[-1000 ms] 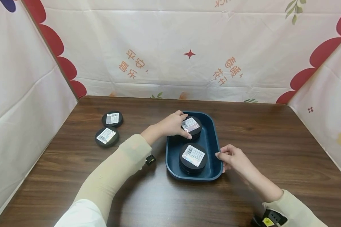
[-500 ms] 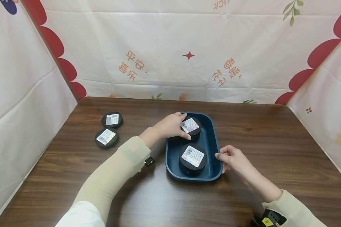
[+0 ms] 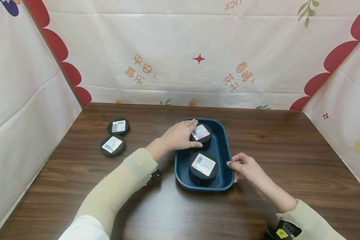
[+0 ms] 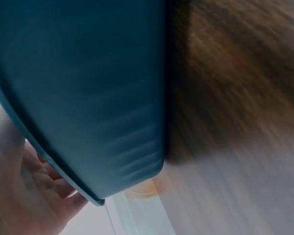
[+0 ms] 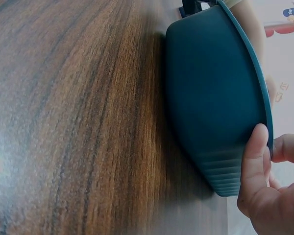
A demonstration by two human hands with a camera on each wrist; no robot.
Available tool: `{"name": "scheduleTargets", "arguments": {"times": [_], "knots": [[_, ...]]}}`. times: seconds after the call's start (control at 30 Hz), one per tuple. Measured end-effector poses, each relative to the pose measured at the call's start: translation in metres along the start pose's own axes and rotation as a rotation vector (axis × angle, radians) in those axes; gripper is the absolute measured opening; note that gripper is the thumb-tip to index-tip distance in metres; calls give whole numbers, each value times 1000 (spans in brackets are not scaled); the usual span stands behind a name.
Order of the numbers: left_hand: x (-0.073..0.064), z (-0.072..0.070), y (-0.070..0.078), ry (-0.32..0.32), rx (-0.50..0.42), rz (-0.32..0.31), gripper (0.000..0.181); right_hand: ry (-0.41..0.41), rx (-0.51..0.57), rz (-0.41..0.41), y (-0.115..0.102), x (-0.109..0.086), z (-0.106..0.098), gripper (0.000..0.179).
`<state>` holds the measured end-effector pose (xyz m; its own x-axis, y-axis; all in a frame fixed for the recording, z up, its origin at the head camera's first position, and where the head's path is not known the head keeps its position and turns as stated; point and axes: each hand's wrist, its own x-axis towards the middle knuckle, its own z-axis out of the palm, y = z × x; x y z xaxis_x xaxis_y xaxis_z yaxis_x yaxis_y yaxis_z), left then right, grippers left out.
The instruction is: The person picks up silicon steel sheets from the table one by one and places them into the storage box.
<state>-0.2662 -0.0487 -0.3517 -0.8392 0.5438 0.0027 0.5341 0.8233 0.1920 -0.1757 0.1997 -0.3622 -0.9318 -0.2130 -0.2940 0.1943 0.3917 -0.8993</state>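
Observation:
A blue rectangular tray (image 3: 223, 166) holds two stacks of flat, round black containers with white barcode labels. My left hand (image 3: 180, 136) reaches over the tray's left rim to the rear stack (image 3: 201, 132), thumb and fingers spread and fairly straight beside it. In the left wrist view, the tray wall (image 4: 98, 98) hides the fingertips. The front stack (image 3: 203, 168) stands nearer me, untouched. My right hand (image 3: 246, 167) pinches the tray's right rim; in the right wrist view its thumb (image 5: 255, 156) lies against the outer wall.
Two more round black containers lie on the brown wooden table (image 3: 78, 186) at the left: a far one (image 3: 118, 126) and a near one (image 3: 113, 145), close together. A white patterned cloth (image 3: 168, 43) rises behind the table and along both sides.
My left hand has loosened at the rear stack: its thumb has straightened and the hand has shifted slightly left. My right hand, the tray and both stacks stay in place.

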Motion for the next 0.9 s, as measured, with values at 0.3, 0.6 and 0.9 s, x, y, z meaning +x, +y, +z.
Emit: {"name": "scheduleTargets", "arguments": {"times": [0.3,0.6,0.9], "knots": [[-11,2,-8,20,-20,39,90,-13,-2,0,-1,1,-1,29],[-31,3,-21,54,-1,-23,92,-12,2,1,0,1,0,28],[-53,5,-40,86,-11,-75,92,-11,-4,-4,0,0,-1,27]]}}
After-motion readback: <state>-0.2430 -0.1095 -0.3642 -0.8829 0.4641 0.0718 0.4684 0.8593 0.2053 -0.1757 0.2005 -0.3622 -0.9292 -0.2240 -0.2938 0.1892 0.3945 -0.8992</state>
